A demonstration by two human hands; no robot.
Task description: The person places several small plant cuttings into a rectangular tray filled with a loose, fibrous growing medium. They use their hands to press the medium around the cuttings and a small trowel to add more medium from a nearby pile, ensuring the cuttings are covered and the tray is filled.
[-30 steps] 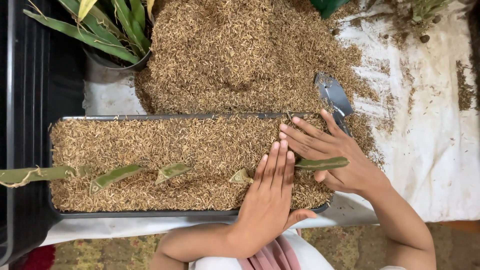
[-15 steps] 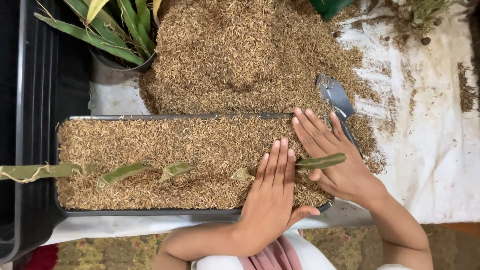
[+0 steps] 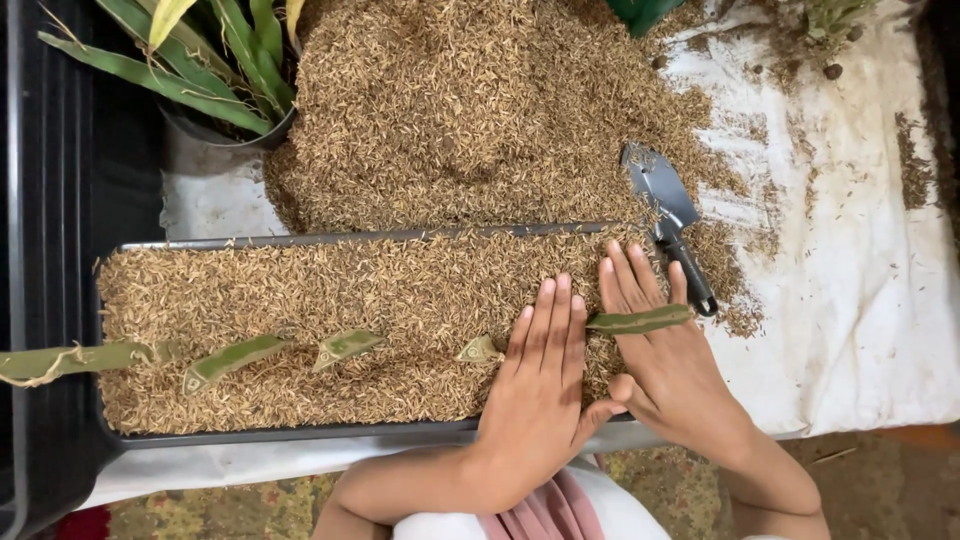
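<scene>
Leftmost, a black crate wall [image 3: 45,250] is seen running down the left edge of the frame, and a potted plant with long green and yellow leaves [image 3: 200,70] is placed at the upper left. Below it, a long black tray [image 3: 300,432] is laid across the lower middle of the frame and is filled with rice husk [image 3: 300,290]. A row of green leaf cuttings is set into that husk: a long one [image 3: 75,358] tied with a strand of fibre at the far left, then a second [image 3: 232,358], a third [image 3: 348,345] and a short stub [image 3: 480,350]. A larger heap of the same husk [image 3: 470,110] is piled above the tray, in the upper middle of the frame, on a white sheet [image 3: 850,280].

Further right, the left hand [image 3: 535,395] is laid flat and open on the husk, fingers together, nothing being grasped. Just beside it, the right hand [image 3: 665,370] is likewise pressed flat and open on the husk. A fifth cutting [image 3: 640,320] is seen between the two hands, lying across the right hand's fingers rather than being gripped. A small trowel [image 3: 668,215] with a grey blade and black handle is left on the husk just above the right hand, at the tray's right end.
</scene>
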